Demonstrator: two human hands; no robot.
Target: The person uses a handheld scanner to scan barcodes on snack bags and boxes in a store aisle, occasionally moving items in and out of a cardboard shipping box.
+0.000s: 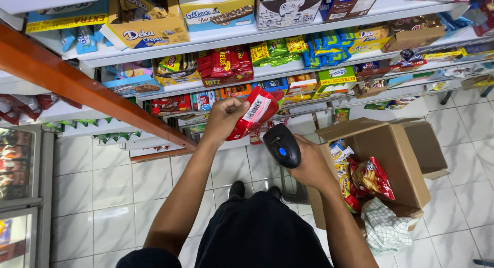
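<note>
The left hand [222,119] grips a red packet [256,112] label-up before the shelves [288,70], the right hand [309,165] clasps a scanner [282,144] aimed at it, so scanning seems underway, more packets waiting in the box [396,155].

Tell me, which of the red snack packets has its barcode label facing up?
The red packet held up in the left hand, before the black scanner. The red packet in the cardboard box shows only its printed front.

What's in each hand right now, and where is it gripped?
Left hand holds a red snack packet by its left edge. Right hand grips a black handheld scanner by its handle.
</note>
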